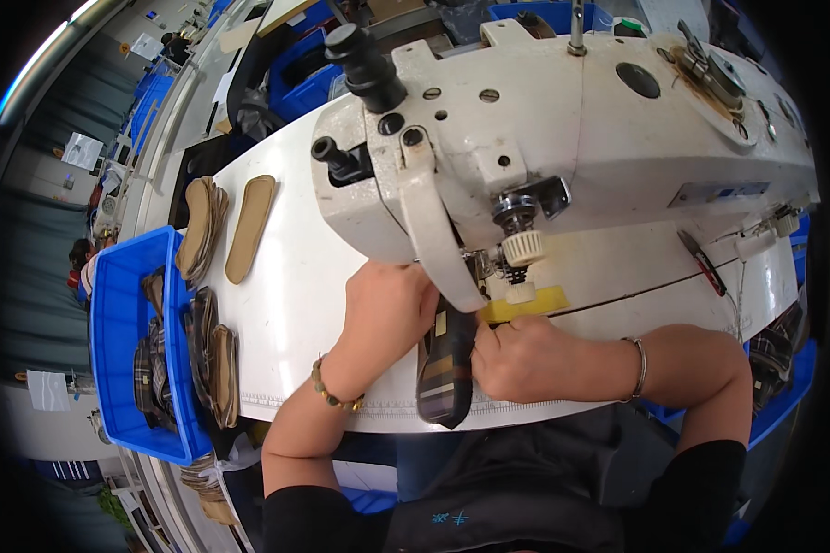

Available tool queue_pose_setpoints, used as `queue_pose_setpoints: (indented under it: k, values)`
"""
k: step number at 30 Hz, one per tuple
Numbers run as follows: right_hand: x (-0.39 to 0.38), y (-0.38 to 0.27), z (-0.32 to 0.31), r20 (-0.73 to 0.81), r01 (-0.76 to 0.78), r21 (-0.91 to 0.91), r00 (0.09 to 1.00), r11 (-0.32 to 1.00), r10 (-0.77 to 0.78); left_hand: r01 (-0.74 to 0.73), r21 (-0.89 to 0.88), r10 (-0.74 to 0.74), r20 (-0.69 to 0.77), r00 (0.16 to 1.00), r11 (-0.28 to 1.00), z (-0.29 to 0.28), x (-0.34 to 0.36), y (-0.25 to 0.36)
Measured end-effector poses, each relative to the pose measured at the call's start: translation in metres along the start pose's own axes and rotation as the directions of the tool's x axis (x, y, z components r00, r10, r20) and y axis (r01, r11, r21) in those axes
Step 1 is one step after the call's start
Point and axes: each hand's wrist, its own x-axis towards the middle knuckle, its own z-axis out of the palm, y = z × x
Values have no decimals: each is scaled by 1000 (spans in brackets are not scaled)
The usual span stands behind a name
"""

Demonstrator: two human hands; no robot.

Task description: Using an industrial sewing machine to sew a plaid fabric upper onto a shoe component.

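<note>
Plaid fabric shoe piece in dark grey, tan and muted purple [449, 364] lies lengthwise under the head of the cream-white metal sewing machine [599, 120], its rounded near end over the ruled front edge of the white table [290, 341]. The right hand [530, 355] is curled, its fingertips pinching the piece's right edge. The left hand [387, 309] bends in at the far left edge, but the machine's curved guard hides its fingertips, so I cannot tell how firmly they grip.

To handle this well, I would keep both edges level, steer lightly with the right hand rather than pull, and hold the left fingertips well clear of the needle; the overhanging end needs support so its weight does not drag the line askew.

Counted: one piece between the hands; one machine; one loose tan sole-shaped piece [251, 229] and one stack of tan sole-shaped pieces [201, 229] beside it; two piles of plaid-and-tan pieces [223, 373] next to one blue plastic bin [112, 359] at left; one flat yellow strip [549, 300]; one pair of red-and-black thread snips [705, 264].
</note>
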Motion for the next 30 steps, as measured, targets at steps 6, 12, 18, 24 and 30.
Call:
queue_pose_setpoints:
  k: [6, 12, 18, 24, 30]
  values:
    - [-2, -4, -7, 83, -10, 3, 997, 1000, 10, -236, -91, 244, 95, 965, 968, -12, -18, 21]
    - [-2, -5, -12, 102, -8, -42, 995, 999, 13, -248, -82, 254, 80, 964, 965, -6, -20, 25]
    - [-2, -4, -12, 98, -28, -31, 995, 999, 31, -226, -56, 231, 105, 967, 972, -3, -22, 27]
    - [-3, -4, -2, 64, -64, -59, 996, 996, 67, -246, -70, 249, 42, 968, 967, -1, -14, 21]
    - [2, 5, 1, 68, -131, -40, 989, 991, 133, -208, -64, 211, 34, 977, 976, 4, -5, 10]
